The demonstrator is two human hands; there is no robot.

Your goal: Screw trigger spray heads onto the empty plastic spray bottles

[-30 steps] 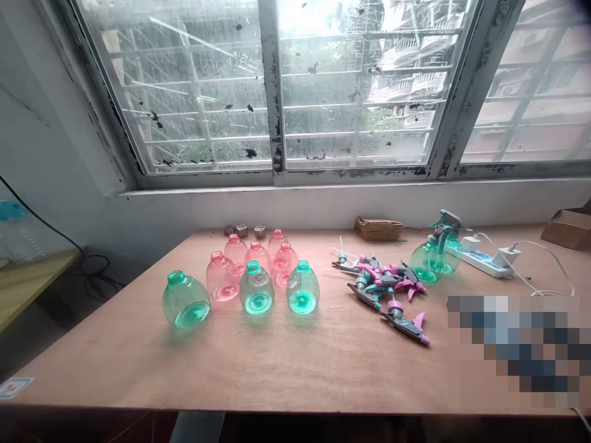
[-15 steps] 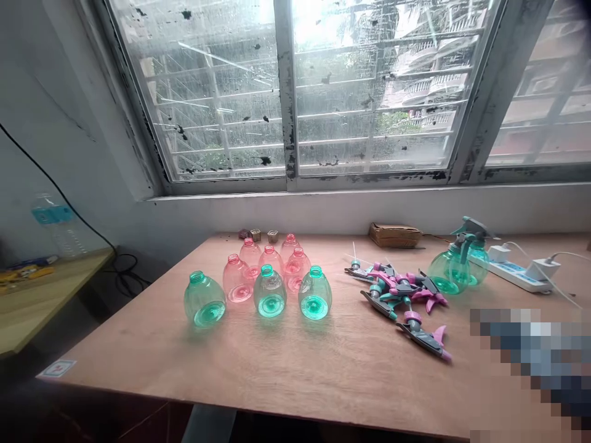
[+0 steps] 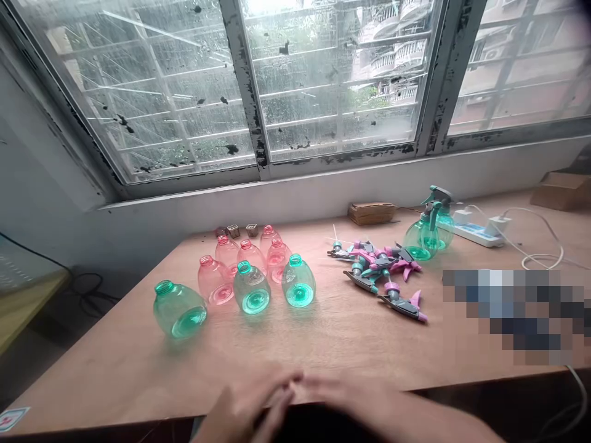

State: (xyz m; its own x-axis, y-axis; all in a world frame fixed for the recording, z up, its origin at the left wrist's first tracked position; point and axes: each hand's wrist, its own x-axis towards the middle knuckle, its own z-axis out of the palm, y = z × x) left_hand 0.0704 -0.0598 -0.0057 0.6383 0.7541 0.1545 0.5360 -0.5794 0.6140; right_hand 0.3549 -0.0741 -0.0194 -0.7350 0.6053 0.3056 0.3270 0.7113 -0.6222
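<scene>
At the surface's [image 3: 138, 369] near edge: left grip [image 3: 249, 394] and right grip [image 3: 344, 391], blurred, fingertips together or nearly so; how far open or what held, I cannot tell.
Green bottles [image 3: 299, 286]: three, open-necked, beyond the grips and leftward; whether liquid sits at the bottom, I cannot tell.
Pink bottles [image 3: 215, 280]: five, open-necked, clustered farther from the grips.
Trigger sprayer heads [image 3: 401, 304]: heaped beyond the right grip.
Green spray bottles [image 3: 420, 240]: two, heads fitted, farther right of the grips.
</scene>
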